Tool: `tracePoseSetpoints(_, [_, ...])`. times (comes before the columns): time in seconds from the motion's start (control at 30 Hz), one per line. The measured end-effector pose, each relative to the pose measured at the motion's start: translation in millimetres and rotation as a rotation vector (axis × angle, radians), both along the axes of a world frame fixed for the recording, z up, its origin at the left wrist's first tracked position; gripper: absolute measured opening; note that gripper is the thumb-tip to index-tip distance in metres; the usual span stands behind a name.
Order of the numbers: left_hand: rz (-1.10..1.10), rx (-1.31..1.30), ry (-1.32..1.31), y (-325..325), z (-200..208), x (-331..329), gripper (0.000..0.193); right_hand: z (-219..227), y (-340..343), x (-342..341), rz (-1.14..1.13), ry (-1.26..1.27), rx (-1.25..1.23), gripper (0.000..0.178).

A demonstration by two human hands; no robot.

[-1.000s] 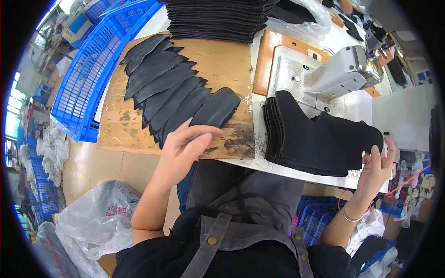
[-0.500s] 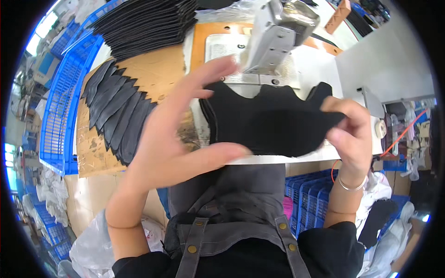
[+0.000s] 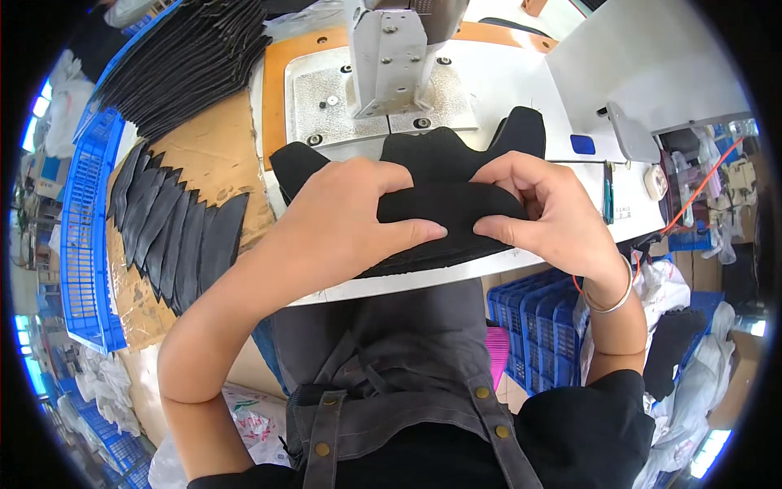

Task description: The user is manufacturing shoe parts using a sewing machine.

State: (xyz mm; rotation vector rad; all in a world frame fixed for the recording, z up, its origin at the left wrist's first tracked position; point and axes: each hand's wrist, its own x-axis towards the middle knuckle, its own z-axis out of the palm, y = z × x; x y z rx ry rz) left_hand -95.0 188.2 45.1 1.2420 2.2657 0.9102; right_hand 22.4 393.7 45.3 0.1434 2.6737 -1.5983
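A black cut fabric piece (image 3: 448,155) with a scalloped far edge lies over the front of the white work table, with its near part folded up and over. Both of my hands hold that folded strip. My left hand (image 3: 350,212) is closed on its left end, thumb on the near side and fingers beyond. My right hand (image 3: 554,212) pinches the right end between thumb and curled fingers; some fingertips are hidden behind the cloth. Just beyond the fabric stands a sewing machine (image 3: 389,65) on a textured metal plate (image 3: 318,106).
On the left, a cardboard sheet (image 3: 224,134) bears a fan of black pointed pieces (image 3: 175,228), with a tall stack of black pieces (image 3: 183,61) behind. A blue crate (image 3: 84,244) stands beside it. More blue crates (image 3: 533,326) are below the table at right. A white panel (image 3: 643,65) rises at right.
My left hand has come down from above and taken hold of the fabric. The piece's near part is now folded over. My view has shifted, moving the machine leftward in the picture.
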Motion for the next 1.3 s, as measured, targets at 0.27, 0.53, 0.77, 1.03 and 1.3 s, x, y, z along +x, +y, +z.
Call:
tracePoseSetpoints(0.27, [0.034, 0.019, 0.09, 0, -2, 4, 0.042, 2, 7, -4, 0.056, -0.044, -0.006, 0.027])
tracePoseSetpoints(0.53, [0.037, 0.037, 0.12, -1, -6, 6, 0.041, -1, 10, -7, 0.096, -0.004, -0.008, 0.026])
tracePoseSetpoints(0.77, [0.024, 0.025, 0.162, 0, -6, 6, 0.043, 5, 12, -9, 0.101, -0.167, 0.013, 0.028])
tracePoseSetpoints(1.03, [0.022, 0.043, 0.186, 1, -6, 9, 0.042, 1, 6, -9, 0.105, 0.034, 0.175, 0.036])
tracePoseSetpoints(1.3, [0.012, -0.045, 0.208, -15, 12, -2, 0.036, 12, -13, -14, 0.152, 0.094, 0.424, 0.051])
